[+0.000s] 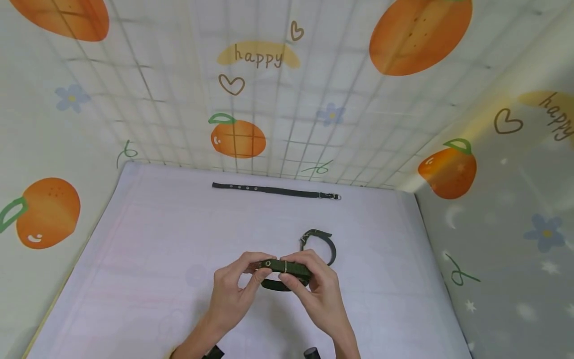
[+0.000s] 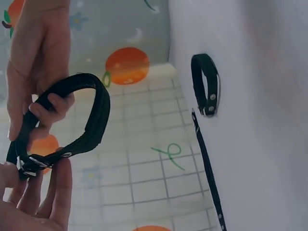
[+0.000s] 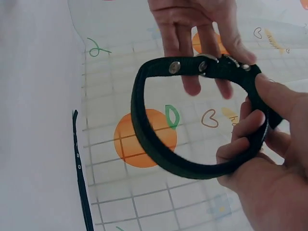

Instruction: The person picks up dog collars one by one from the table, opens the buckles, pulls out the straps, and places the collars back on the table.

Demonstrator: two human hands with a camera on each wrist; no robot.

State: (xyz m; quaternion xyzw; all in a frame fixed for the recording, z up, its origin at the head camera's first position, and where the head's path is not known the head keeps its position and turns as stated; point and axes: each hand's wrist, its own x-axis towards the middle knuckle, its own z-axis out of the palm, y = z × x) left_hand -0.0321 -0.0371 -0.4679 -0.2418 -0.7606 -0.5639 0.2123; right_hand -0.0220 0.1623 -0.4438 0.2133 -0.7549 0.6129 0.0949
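Observation:
Both hands hold a dark green pet collar (image 1: 298, 269) closed into a loop, raised toward the camera over the table. My left hand (image 1: 230, 294) pinches it beside the metal buckle (image 2: 36, 161) with thumb and fingers. With my right hand (image 1: 320, 294) I grip the opposite part of the band; its fingers curl through the loop in the right wrist view. Metal rivets (image 3: 174, 67) show along the strap. Just beyond the right hand, a second collar (image 1: 333, 249), also looped, rests on the table, partly hidden behind that hand in the head view.
Farther back, a third collar (image 1: 287, 191) lies stretched straight on the white tabletop (image 1: 148, 239), holes at its left end and buckle at its right. A grid panel behind printed sheeting (image 1: 278, 109) walls off the back; printed sheets (image 1: 502, 229) also stand at the sides.

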